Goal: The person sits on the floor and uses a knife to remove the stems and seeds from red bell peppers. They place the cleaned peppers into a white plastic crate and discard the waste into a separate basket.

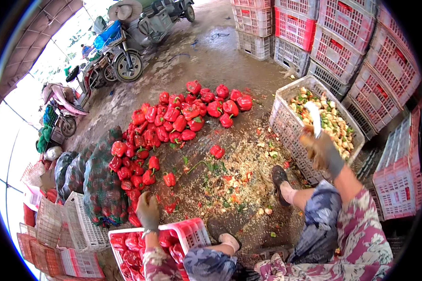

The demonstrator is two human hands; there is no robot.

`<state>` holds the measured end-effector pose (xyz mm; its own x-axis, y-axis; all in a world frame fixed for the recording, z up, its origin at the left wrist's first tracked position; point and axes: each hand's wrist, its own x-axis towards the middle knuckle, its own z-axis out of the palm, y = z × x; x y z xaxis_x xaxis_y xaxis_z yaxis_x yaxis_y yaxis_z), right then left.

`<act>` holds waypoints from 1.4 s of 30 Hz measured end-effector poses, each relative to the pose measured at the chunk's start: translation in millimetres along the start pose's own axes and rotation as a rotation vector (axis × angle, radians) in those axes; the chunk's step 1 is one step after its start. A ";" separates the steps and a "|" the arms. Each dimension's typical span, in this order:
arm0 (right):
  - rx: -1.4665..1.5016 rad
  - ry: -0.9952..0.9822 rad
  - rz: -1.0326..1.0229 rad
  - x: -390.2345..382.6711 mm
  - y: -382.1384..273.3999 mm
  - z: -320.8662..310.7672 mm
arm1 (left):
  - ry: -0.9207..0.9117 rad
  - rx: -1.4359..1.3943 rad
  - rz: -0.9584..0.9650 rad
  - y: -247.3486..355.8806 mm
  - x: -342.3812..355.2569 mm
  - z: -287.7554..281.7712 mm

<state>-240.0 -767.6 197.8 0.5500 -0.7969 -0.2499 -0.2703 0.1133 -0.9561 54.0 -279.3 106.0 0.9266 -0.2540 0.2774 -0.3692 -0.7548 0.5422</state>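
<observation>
- Close at the lower left: the left hand point(148, 213), gloved, above the far side of a red-and-white crate point(198, 235), near the edge of the pepper pile point(171, 124). Fingers apparently curled and aimed away from the body; cannot tell whether spread, pressed together or pinching something.
- Inside that crate: glossy red peppers point(130, 259). Probably set beside the left leg for a short reach from pile to crate.
- To the right: the right hand point(327, 153), also gloved, over the near side of a pale crate point(290, 132). Fingers closed around a white, blade-like tool point(315, 119), blurred, pointing away from the body, perhaps gripped low to leave the narrow part free.
- In the pale crate: cream and green pepper cores point(338, 122), probably gathered there, apart from the red peppers.
- On the ground ahead: the curved pile, likely heaped within reach, with pale seeds and scraps point(241, 189) strewn between the feet.
- Farther left: filled mesh sacks point(103, 180). Upper right: stacked crates point(344, 23), presumably piled high to save floor space.
</observation>
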 end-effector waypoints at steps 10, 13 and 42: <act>0.296 -0.226 0.629 -18.8 -13.6 88.4 | -0.311 0.099 -0.078 23.2 161.0 243.9; 0.307 -0.118 0.665 9.1 -15.5 104.9 | -0.304 0.091 -0.066 5.5 194.4 300.0; 0.076 -0.182 0.582 40.3 -15.6 137.4 | -0.186 -0.050 -0.106 -42.5 149.1 377.8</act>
<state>-105.1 -719.9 181.7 0.4572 -0.4781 -0.7499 -0.5134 0.5466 -0.6616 234.9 -513.5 -175.4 0.9558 -0.2859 0.0681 -0.2682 -0.7535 0.6002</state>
